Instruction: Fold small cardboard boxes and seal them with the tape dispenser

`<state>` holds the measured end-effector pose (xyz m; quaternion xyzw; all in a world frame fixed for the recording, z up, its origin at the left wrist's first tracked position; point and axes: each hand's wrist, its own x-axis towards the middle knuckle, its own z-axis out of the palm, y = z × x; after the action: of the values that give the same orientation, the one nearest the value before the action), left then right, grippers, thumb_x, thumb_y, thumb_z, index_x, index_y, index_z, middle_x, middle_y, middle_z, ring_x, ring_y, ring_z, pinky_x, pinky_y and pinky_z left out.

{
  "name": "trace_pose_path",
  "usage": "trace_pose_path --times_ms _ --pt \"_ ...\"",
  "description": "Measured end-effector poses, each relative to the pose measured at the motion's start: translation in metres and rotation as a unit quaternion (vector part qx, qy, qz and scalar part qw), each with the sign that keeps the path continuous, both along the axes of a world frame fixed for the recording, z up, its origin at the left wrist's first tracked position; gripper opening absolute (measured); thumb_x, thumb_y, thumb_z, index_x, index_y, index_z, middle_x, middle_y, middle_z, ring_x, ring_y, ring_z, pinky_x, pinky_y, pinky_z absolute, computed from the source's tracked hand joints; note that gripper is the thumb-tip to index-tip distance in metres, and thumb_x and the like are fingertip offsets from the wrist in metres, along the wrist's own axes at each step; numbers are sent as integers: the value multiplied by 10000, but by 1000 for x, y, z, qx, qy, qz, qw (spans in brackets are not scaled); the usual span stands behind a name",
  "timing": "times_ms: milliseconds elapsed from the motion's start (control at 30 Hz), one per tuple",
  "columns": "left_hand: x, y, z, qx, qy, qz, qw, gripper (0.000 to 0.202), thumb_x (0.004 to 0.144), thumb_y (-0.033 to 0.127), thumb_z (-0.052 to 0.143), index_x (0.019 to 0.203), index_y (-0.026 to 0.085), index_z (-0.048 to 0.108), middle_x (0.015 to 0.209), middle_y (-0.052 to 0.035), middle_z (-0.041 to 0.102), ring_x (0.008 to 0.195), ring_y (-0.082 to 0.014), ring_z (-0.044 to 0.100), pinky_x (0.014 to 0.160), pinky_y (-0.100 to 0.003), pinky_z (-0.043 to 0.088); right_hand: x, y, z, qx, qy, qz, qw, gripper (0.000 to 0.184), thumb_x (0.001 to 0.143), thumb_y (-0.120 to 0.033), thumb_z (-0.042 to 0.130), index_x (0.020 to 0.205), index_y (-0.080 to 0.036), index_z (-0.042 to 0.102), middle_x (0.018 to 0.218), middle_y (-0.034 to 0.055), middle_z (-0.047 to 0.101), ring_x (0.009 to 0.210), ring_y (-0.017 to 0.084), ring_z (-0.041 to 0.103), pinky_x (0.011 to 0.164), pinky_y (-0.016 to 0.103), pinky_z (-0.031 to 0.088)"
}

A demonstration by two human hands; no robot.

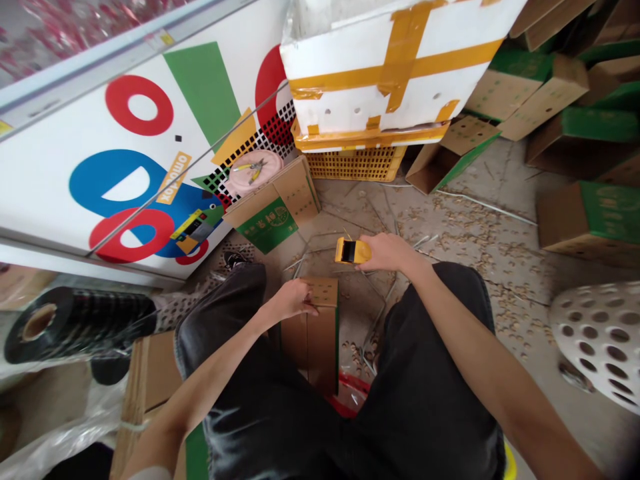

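My right hand (387,253) grips a yellow tape dispenser (353,251) above the floor in front of my knees. My left hand (293,300) rests over the top end of an upright cardboard box (314,350) with green edging and small holes, which stands between my knees. The box's lower end is partly hidden by my left leg. The dispenser's tape roll is hidden by its casing and my right hand.
Several cardboard boxes (590,220) lie scattered at the right, and a taped white foam box (385,73) sits on a yellow crate (353,163). A pink stool (254,172) holds a small tool. A printed white cabinet (115,173) stands left, and husks litter the floor (480,253).
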<state>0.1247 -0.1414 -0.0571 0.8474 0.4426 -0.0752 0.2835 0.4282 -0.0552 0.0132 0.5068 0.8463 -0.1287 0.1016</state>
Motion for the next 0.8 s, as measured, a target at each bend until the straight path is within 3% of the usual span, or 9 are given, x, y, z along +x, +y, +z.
trace_pose_path --times_ms 167,367,567,700,800 --pt "3 -4 0 21 20 74 997 384 763 461 968 717 180 710 850 -46 725 788 -205 666 652 -290 355 0 0 -2 1 -1 -1 1000 646 847 -648 765 1289 -182 690 1111 196 800 1024 378 770 773 386 512" --pt "-3 -3 -13 47 -23 106 993 415 786 428 959 684 180 643 772 -23 671 743 -179 613 649 -279 323 0 2 -4 -2 -3 3 1000 662 843 -663 759 1295 -184 688 1129 197 799 1037 382 770 776 378 511" --pt "-10 0 -25 55 -93 74 991 404 773 474 959 760 188 674 820 -14 670 760 -177 610 661 -277 334 0 0 -2 -6 -6 1 1000 666 846 -647 768 1312 -178 685 1138 196 799 1056 376 766 800 380 519" --pt "-14 2 -29 3 -101 29 994 512 878 535 855 634 185 573 610 39 510 621 -134 480 625 -287 282 0 1 -3 -8 -10 4 1000 658 848 -648 767 1307 -184 683 1135 190 799 1058 376 766 787 375 511" --pt "-18 5 -32 -48 -102 21 993 609 852 624 840 604 189 493 567 65 430 577 -112 395 600 -285 248 -1 1 -3 -8 -12 5 1000 662 850 -658 761 1306 -185 678 1126 188 800 1052 379 768 764 372 498"
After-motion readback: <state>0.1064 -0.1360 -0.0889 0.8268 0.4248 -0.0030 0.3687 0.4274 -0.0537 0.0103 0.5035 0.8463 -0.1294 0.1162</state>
